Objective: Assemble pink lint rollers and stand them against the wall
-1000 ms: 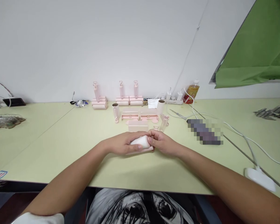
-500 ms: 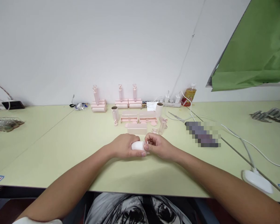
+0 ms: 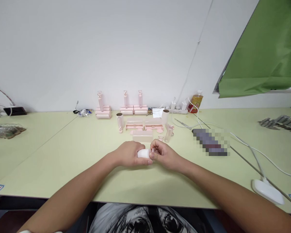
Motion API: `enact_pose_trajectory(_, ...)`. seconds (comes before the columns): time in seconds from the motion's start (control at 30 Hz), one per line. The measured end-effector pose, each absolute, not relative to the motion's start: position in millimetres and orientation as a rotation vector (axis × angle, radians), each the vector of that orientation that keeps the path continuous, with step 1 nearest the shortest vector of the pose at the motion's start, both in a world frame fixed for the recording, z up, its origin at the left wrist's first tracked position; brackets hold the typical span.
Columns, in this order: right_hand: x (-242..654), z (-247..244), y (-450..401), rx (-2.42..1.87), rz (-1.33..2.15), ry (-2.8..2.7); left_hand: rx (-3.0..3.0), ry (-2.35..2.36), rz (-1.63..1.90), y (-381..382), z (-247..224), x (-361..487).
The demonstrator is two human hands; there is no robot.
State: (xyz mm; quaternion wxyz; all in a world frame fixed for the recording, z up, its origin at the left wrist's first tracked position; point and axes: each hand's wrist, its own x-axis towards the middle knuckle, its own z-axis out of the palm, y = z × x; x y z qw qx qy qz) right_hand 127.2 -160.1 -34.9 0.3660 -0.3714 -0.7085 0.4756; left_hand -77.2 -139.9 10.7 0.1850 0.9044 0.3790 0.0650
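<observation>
wall (image 3: 87, 48): plain, white, a thin cable (image 3: 199, 42) running down it at right. green sheet (image 3: 262, 58): upper right, lower edge uneven. surface (image 3: 63, 145): pale yellow-green, seamed, set against the wall. light: even, soft.

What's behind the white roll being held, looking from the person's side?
Beyond the white roll lie a translucent cover and, past it, two pink trays. Whatever touches its far side can't be seen; the roll and left grip cover it.
</observation>
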Motion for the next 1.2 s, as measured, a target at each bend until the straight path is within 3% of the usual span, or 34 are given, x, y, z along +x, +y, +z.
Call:
enact_pose_trajectory(0.77, 127, -30, -167, -0.895, 1.169, -1.861, 2.527, 1.041, 0.154, -142, 15, -77)
enact_pose_trajectory(1.2, 126, -38, -166, -1.015, 0.870, -2.054, 2.610, 1.156, 0.134, -133, 6, -79)
